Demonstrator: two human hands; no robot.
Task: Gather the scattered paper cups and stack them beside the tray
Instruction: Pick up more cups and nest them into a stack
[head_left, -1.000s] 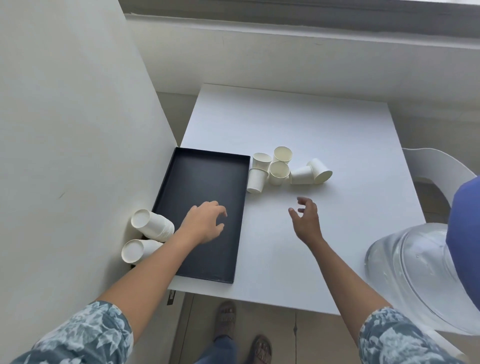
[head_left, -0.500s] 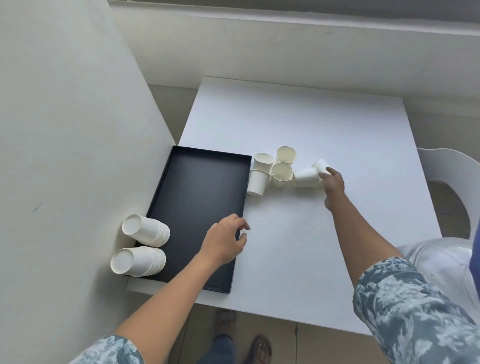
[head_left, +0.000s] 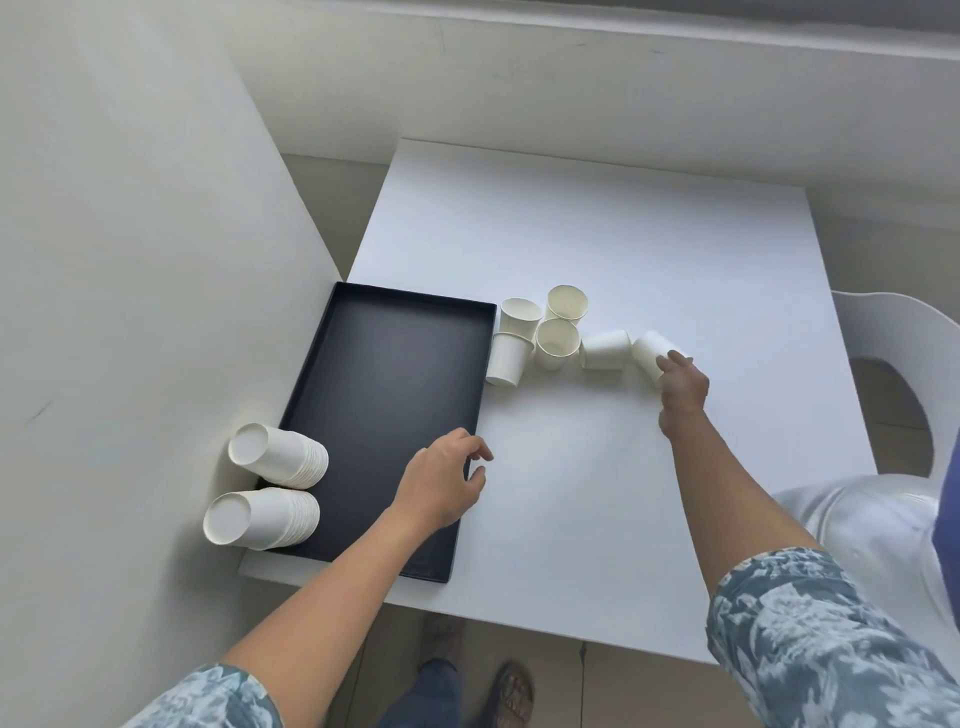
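Note:
Several white paper cups lie scattered just right of the black tray (head_left: 384, 415): two upright cups (head_left: 557, 343), one tipped cup (head_left: 506, 357), one behind them (head_left: 567, 302), and one on its side (head_left: 605, 349). My right hand (head_left: 681, 387) grips the rightmost cup (head_left: 649, 351), which lies on its side on the white table (head_left: 597, 234). My left hand (head_left: 444, 480) hovers over the tray's right rim, fingers loosely curled, holding nothing. Two stacks of cups (head_left: 278, 457) (head_left: 260, 518) lie on their sides left of the tray against the wall.
A white wall panel (head_left: 130, 260) borders the table's left side. A white chair (head_left: 898, 343) stands at the right, and a clear plastic water jug (head_left: 872, 530) sits near the table's right front corner. My feet show below the front edge.
My right hand reached from the table's middle to the rightmost cup and now grips it. My left hand drifted right, from over the tray to its right rim.

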